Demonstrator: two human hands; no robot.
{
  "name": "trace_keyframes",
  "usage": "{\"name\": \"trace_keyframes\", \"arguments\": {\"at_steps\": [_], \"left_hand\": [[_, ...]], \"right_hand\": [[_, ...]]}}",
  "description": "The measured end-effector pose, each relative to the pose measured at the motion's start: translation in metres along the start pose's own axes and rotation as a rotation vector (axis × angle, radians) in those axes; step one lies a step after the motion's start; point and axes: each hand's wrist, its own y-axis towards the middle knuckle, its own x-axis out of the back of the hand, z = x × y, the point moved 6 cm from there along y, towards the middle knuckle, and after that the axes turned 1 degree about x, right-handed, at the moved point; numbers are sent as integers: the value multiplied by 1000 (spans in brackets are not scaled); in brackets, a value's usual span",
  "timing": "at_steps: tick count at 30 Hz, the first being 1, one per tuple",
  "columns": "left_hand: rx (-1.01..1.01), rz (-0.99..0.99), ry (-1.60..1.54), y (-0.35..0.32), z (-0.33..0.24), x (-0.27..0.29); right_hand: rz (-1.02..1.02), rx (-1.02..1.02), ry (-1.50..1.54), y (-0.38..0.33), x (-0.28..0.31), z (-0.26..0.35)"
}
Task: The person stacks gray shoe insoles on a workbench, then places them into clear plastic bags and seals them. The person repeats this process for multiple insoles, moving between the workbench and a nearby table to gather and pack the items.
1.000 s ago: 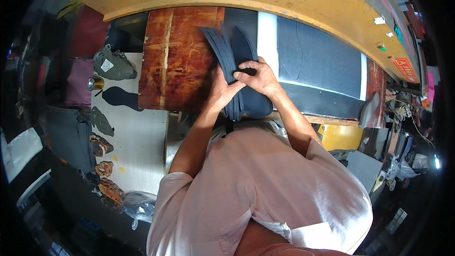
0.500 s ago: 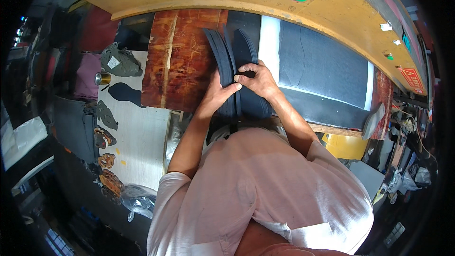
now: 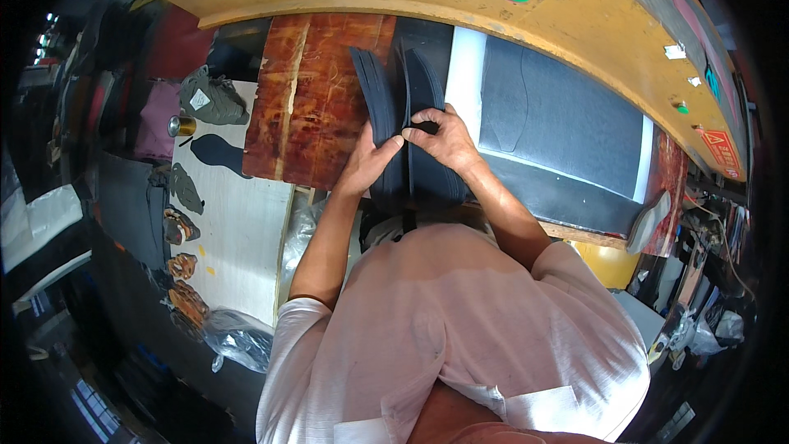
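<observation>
Two bundles of thin black insoles stand on edge in front of my body, parted by a narrow gap. Round the left bundle of insoles point(image 3: 375, 90) my left hand point(image 3: 366, 158) is closed, its thumb pressing near the gap. My right hand point(image 3: 444, 140) grips the right bundle of insoles point(image 3: 425, 86), thumb and forefinger pinching at its inner edge. A single thin insole stands slightly apart from that bundle, on the gap side. The fingers behind the bundles are partly hidden. The two thumbs almost meet.
A yellow machine beam point(image 3: 394, 2) with green buttons spans the far side. Beneath it lie a worn red-brown board point(image 3: 320, 99) and a black sheet point(image 3: 567, 107) with a sole outline. At left, a pale board point(image 3: 238, 255) bears a can point(image 3: 182, 126), shoe parts and a black insole point(image 3: 215, 154).
The gap has shifted: insoles at the inner side of the left bundle now stand with the right one. My left hand has moved slightly left and my right thumb has shifted with the insoles.
</observation>
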Motion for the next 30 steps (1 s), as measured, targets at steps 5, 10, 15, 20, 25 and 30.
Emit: {"name": "trace_keyframes", "arguments": {"at_steps": [5, 10, 15, 20, 25, 30], "left_hand": [[12, -22, -78, -1, 0, -1], [14, -15, -30, 0, -2, -2], [28, -73, 70, 9, 15, 4], [50, -56, 44, 14, 36, 8], [-83, -5, 44, 15, 33, 6], [-144, -16, 100, 16, 28, 5]], "right_hand": [[38, -12, 54, 2, 0, -3], [24, -114, -33, 4, -1, -1], [-332, 107, 67, -6, 10, 13], [-188, 77, 23, -10, -2, 13], [-97, -78, -49, -3, -8, 17], [-113, -104, -33, -2, -7, 16]]}}
